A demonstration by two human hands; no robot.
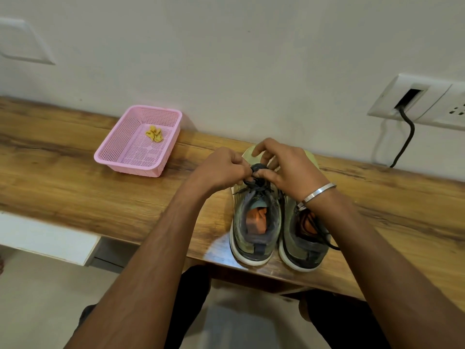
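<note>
A pair of grey-green shoes is set side by side near the front edge of the wooden table (pixel 75 192), heels toward the person and toes toward the wall. The dark lace (pixel 257 170) of the left-hand shoe (pixel 254 230) is bunched above the tongue, at the top of the eyelets. This lace is pinched on its left side by the left hand (pixel 221 170), between the thumb and the curled fingers. It is pinched on its right side by the right hand (pixel 289 170), between thumb and forefinger, while the remaining fingers are curved above the toe of the shoe. Both hands are thus closed on the same lace, close together. The right-hand shoe (pixel 304 248) stands just beside the first. Its loose lace (pixel 324 235) is draped over the collar and outer side. An orange lining is visible inside both shoes. A metal bangle (pixel 319 191) is worn on the right wrist. A pink mesh basket (pixel 100 157) is placed further left, well apart from the shoes, with small yellow pieces (pixel 154 134) inside. A socket plate (pixel 422 99) is mounted on the wall at the right, and a black cable (pixel 409 137) hangs from it.
</note>
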